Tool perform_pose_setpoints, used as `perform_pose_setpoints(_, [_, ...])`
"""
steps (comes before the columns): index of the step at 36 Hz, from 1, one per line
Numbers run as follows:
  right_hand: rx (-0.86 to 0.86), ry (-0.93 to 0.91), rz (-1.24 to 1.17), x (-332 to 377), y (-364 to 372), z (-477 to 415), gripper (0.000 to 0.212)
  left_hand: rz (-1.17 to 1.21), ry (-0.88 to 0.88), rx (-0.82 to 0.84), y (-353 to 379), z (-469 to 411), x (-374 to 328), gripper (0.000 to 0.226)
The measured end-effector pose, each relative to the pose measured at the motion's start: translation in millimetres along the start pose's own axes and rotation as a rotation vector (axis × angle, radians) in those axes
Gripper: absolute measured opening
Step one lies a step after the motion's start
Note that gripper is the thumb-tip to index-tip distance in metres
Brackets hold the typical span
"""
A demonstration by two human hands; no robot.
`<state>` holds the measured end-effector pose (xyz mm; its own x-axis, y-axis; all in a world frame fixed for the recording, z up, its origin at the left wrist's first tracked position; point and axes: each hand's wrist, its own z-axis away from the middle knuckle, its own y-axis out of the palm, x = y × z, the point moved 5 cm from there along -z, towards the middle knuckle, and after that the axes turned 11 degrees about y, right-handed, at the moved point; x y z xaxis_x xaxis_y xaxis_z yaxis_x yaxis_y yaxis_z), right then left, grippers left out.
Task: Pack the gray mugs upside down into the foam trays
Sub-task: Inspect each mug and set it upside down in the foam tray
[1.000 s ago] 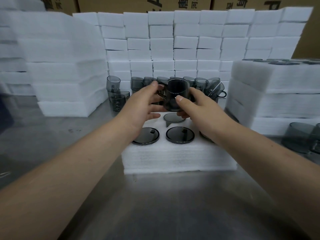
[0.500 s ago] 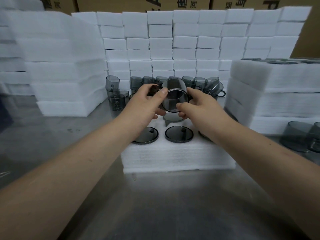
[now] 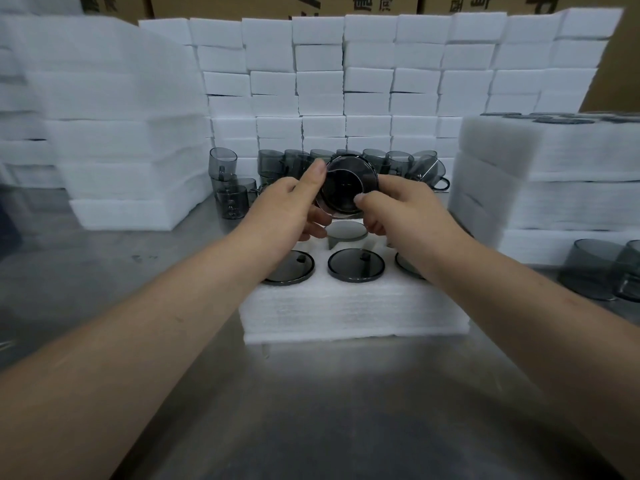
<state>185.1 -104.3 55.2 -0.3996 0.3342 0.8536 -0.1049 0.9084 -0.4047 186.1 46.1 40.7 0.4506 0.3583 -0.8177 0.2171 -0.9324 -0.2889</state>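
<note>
View from the head camera over a metal table (image 3: 346, 410). A white foam tray (image 3: 353, 306) lies at the middle of the table, its long side facing the viewer. Both hands hold one gray mug (image 3: 348, 188) in the air above the tray's back row, tipped so that its round base faces the camera and its mouth points away. The left hand (image 3: 287, 209) grips the mug's left side, the index finger laid along the upper left rim of the base and the other fingers curled below. The right hand (image 3: 405, 209) pinches the lower right side, thumb tip pressed on the base and fingers curled underneath. Directly below the held mug is a round pocket (image 3: 346, 232) with a notch at its left. In the tray's front row, three mugs sit upside down: the left one (image 3: 289, 268) and the middle one (image 3: 356, 265) show their full bases, while the right one (image 3: 405, 263) is mostly hidden by the right wrist. Loose mugs (image 3: 398, 161) stand in a row along the back edge of the table, and two more (image 3: 588, 268) stand at the right edge. A stack of filled trays (image 3: 554, 188) rises at the right, a stack of foam sheets (image 3: 131, 150) at the left, and a wall of foam blocks (image 3: 367, 81) behind.
</note>
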Motion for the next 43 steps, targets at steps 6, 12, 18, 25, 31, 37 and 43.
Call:
perform_pose_setpoints(6, [0.015,-0.03,-0.01,1,1,1,0.031,0.032,-0.003,-0.019,-1,-2,1,0.058])
perform_pose_setpoints(12, [0.026,-0.027,-0.041,0,0,1,0.021,0.043,0.0,-0.03,-2,-1,1,0.057])
perform_pose_setpoints(18, [0.022,0.036,-0.053,-4,0,-1,0.048,0.057,0.009,-0.041,-3,0,-2,0.054])
perform_pose_setpoints(25, [-0.052,0.019,-0.056,-5,-4,-2,0.06,0.071,0.043,-0.045,-3,3,-4,0.042])
perform_pose_setpoints(31, [-0.081,-0.014,-0.078,-7,-6,-2,0.065,0.017,0.062,-0.047,-4,4,-7,0.026])
perform_pose_setpoints(37, [-0.107,-0.055,0.024,-6,-3,-3,0.069,0.004,0.088,-0.065,-5,6,-8,0.013])
perform_pose_setpoints(43, [-0.166,-0.05,-0.016,-7,-8,-4,0.083,-0.049,0.065,0.012,-1,8,-10,0.029])
